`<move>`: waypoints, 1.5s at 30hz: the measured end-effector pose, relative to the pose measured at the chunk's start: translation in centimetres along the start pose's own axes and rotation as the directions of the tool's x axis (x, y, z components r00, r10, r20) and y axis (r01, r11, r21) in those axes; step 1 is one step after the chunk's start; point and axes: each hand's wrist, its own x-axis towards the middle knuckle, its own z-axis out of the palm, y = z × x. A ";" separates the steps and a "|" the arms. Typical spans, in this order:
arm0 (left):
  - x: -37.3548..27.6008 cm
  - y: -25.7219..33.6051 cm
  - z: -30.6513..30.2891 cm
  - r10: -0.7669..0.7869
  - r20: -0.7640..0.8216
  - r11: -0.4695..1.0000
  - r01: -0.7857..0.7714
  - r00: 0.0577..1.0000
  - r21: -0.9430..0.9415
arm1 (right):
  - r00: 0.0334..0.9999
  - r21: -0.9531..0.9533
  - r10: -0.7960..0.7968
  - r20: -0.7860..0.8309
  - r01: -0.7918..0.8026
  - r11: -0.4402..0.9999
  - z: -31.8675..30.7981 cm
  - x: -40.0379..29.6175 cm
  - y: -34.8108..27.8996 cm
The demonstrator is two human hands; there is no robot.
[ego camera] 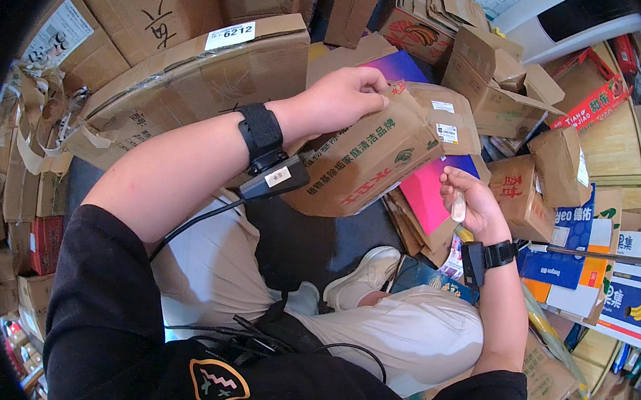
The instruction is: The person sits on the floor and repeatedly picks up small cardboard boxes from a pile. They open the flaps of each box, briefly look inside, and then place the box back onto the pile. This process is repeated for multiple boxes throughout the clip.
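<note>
My left hand [353, 96] grips the upper edge of a brown cardboard carton [353, 165] printed in green and red. The carton stands tilted in front of my knees, its printed face towards me. To the right of it, my right hand [473, 203] is closed on a small, pale, narrow handle [459, 206]; whether a blade extends from it, I cannot tell. That hand is apart from the carton. Beneath the right hand lies a pink and purple flat cardboard sheet [428, 193], on a stack of flattened cardboard [410, 226].
A large flat carton [210, 85] leans at the left. Behind stand an open carton [493, 89] and a fruit box [420, 33] stuffed with folded cardboard. Red-printed cartons [520, 196] and blue-and-white boxes [630, 287] crowd the right. A cable [197, 217] hangs from my left wrist.
</note>
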 end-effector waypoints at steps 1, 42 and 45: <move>0.2 -0.1 0.0 -0.023 0.002 1.000 0.023 1.000 0.003 | 0.999 0.019 0.028 0.016 -0.028 0.999 -0.5 0.2 -0.1; -3.0 -1.1 6.7 0.446 0.453 0.273 -0.599 0.772 0.753 | 0.998 -0.616 -0.026 -0.062 -0.018 0.788 9.6 -2.8 1.2; -3.1 -1.4 6.8 0.443 0.461 0.270 -0.605 0.769 0.749 | 0.998 -0.648 -0.016 -0.059 -0.026 0.761 8.8 -2.2 1.7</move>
